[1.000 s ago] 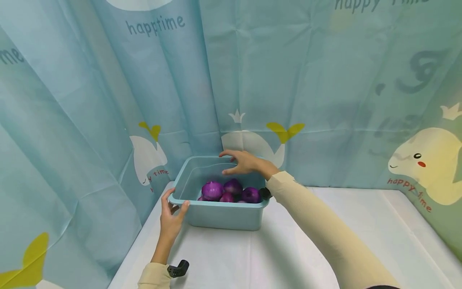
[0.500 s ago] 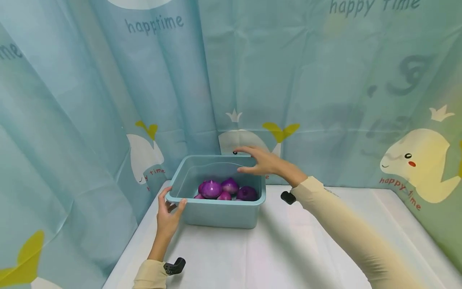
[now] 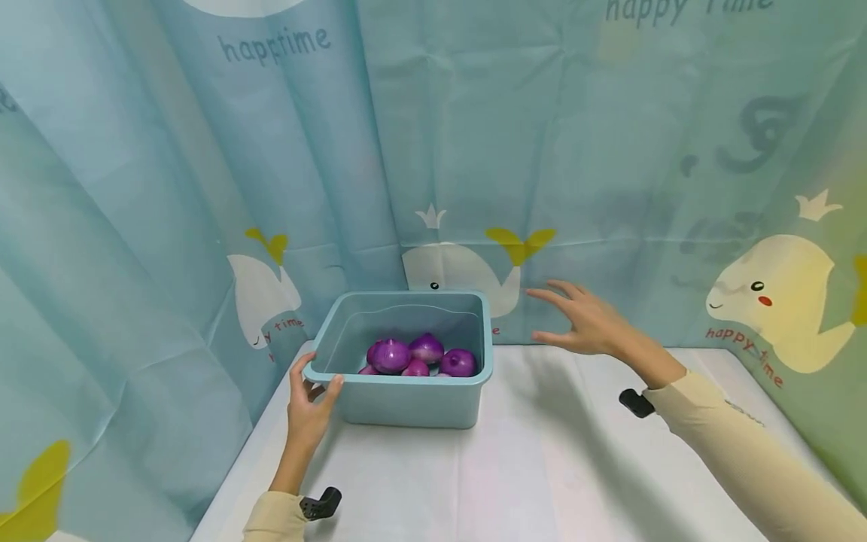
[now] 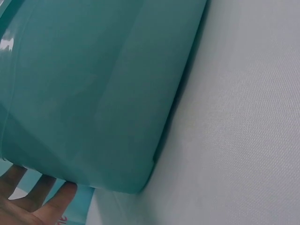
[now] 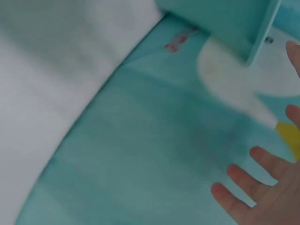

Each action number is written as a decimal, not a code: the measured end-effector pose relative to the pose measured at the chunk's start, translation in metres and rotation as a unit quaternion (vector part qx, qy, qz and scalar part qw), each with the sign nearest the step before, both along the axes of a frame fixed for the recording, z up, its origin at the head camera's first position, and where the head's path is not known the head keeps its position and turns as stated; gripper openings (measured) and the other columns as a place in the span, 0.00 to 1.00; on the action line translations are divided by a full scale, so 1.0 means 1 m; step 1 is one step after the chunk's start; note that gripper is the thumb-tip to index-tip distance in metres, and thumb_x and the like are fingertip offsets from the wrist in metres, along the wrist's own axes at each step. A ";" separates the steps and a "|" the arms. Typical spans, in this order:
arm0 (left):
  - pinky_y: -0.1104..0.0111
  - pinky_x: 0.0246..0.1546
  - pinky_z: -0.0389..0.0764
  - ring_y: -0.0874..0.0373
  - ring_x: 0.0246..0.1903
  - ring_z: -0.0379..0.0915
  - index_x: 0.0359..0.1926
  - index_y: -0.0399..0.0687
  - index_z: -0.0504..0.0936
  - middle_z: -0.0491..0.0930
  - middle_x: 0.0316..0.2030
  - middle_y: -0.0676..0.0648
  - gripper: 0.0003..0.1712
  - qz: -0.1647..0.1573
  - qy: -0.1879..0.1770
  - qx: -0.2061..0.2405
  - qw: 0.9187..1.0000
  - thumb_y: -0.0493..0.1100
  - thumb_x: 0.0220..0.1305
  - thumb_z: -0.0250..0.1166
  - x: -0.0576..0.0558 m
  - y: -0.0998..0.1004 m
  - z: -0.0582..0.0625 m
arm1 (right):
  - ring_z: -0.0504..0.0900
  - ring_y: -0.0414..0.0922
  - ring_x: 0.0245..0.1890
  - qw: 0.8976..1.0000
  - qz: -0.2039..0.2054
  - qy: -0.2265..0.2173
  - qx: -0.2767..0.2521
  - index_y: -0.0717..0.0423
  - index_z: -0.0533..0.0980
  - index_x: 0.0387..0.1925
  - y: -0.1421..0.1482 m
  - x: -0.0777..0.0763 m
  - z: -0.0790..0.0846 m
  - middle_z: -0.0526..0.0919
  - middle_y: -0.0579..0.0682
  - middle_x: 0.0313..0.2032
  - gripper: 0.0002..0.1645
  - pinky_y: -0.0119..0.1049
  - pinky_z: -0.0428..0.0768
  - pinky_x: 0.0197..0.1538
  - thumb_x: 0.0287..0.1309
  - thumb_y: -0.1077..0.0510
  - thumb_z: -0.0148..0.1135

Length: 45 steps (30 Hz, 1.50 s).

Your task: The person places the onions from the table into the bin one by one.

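A light-blue plastic basin stands on the white-covered table with several purple onions inside. At its near left corner my left hand holds the rim, thumb at the front and fingers along the left side. The left wrist view shows those fingertips against the basin's wall. My right hand is in the air to the right of the basin, fingers spread and nothing held. In the right wrist view its fingers are apart from the basin's side.
A pale blue curtain printed with whales hangs behind the table and along the left and right sides. White cloth covers the table in front of the basin and to its right.
My right hand has moved from over the basin out to the right, past its rim, with nothing in it. The left hand stays on the near left corner.
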<state>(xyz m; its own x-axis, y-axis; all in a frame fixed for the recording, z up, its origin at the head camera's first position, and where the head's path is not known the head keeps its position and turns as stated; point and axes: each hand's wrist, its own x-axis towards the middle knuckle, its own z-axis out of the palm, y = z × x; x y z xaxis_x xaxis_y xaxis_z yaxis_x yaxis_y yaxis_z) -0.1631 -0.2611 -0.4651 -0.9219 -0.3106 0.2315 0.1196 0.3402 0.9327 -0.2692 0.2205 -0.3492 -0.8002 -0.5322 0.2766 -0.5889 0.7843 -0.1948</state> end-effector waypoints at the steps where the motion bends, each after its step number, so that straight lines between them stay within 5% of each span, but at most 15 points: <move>1: 0.40 0.58 0.73 0.33 0.65 0.68 0.77 0.67 0.53 0.59 0.75 0.33 0.41 -0.002 0.000 0.001 1.000 0.53 0.72 0.66 0.000 0.000 0.000 | 0.64 0.71 0.68 1.000 -0.009 0.001 0.007 0.41 0.64 0.76 0.008 0.003 -0.001 0.60 0.65 0.75 0.48 0.72 0.72 0.54 0.61 0.30 0.66; 11: 0.38 0.62 0.68 0.32 0.69 0.62 0.79 0.65 0.50 0.55 0.76 0.33 0.43 -0.029 -0.012 -0.012 0.999 0.53 0.73 0.64 0.004 0.000 0.011 | 0.62 0.76 0.67 0.997 -0.081 -0.008 0.017 0.40 0.57 0.80 0.079 0.036 -0.015 0.55 0.67 0.76 0.53 0.74 0.71 0.48 0.61 0.29 0.65; 16: 0.34 0.68 0.56 0.31 0.74 0.52 0.78 0.54 0.54 0.53 0.77 0.34 0.43 -0.013 0.014 -0.097 0.995 0.53 0.71 0.65 0.009 -0.001 0.024 | 0.66 0.77 0.63 0.995 -0.092 0.019 0.019 0.40 0.57 0.79 0.094 0.047 -0.025 0.57 0.66 0.75 0.54 0.71 0.74 0.40 0.58 0.29 0.67; 19: 0.30 0.67 0.52 0.31 0.75 0.48 0.77 0.52 0.60 0.50 0.78 0.37 0.43 0.013 0.055 -0.182 0.982 0.53 0.67 0.68 0.007 0.000 0.037 | 0.66 0.77 0.62 0.994 -0.099 0.032 0.018 0.40 0.57 0.79 0.098 0.052 -0.029 0.57 0.68 0.74 0.55 0.72 0.73 0.42 0.57 0.30 0.69; 23: 0.31 0.69 0.46 0.31 0.77 0.44 0.79 0.55 0.59 0.48 0.79 0.36 0.47 0.008 0.100 -0.302 0.948 0.59 0.65 0.68 -0.002 0.007 0.058 | 0.63 0.77 0.64 0.993 -0.106 0.047 0.009 0.40 0.57 0.80 0.101 0.058 -0.034 0.56 0.71 0.74 0.57 0.76 0.66 0.51 0.55 0.31 0.71; 27: 0.35 0.72 0.41 0.35 0.78 0.40 0.81 0.63 0.54 0.47 0.80 0.38 0.51 -0.018 0.091 -0.405 0.910 0.68 0.64 0.64 -0.012 0.018 0.075 | 0.60 0.75 0.67 0.992 -0.112 0.053 0.002 0.38 0.54 0.81 0.102 0.062 -0.036 0.54 0.71 0.75 0.59 0.76 0.60 0.56 0.54 0.30 0.71; 32: 0.36 0.73 0.38 0.36 0.79 0.36 0.82 0.68 0.49 0.44 0.81 0.40 0.54 -0.036 0.059 -0.472 0.879 0.75 0.63 0.60 -0.022 0.030 0.084 | 0.56 0.79 0.68 0.991 -0.123 0.046 0.004 0.36 0.51 0.82 0.098 0.064 -0.039 0.53 0.71 0.76 0.61 0.80 0.53 0.60 0.54 0.29 0.70; 39: 0.38 0.73 0.34 0.39 0.80 0.31 0.82 0.69 0.47 0.40 0.82 0.42 0.54 -0.055 0.033 -0.504 0.861 0.77 0.62 0.58 -0.034 0.040 0.088 | 0.53 0.81 0.69 0.990 -0.133 0.036 0.008 0.37 0.49 0.82 0.095 0.068 -0.044 0.50 0.70 0.77 0.62 0.81 0.49 0.60 0.54 0.27 0.69; 45: 0.38 0.73 0.33 0.38 0.80 0.31 0.82 0.68 0.48 0.40 0.82 0.40 0.55 -0.064 0.030 -0.508 0.859 0.77 0.62 0.59 -0.037 0.044 0.085 | 0.54 0.82 0.69 0.990 -0.133 0.040 0.013 0.36 0.49 0.82 0.093 0.069 -0.044 0.51 0.69 0.77 0.62 0.81 0.49 0.61 0.54 0.26 0.68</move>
<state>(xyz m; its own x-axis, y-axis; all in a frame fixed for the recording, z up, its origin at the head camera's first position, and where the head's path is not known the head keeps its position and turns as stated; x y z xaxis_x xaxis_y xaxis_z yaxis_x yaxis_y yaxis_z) -0.2005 -0.2175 -0.3797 -0.9103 0.1825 0.3715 0.2542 0.9548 0.1539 -0.1998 0.3136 -0.3934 -0.8894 -0.3126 0.3336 -0.3732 0.9179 -0.1346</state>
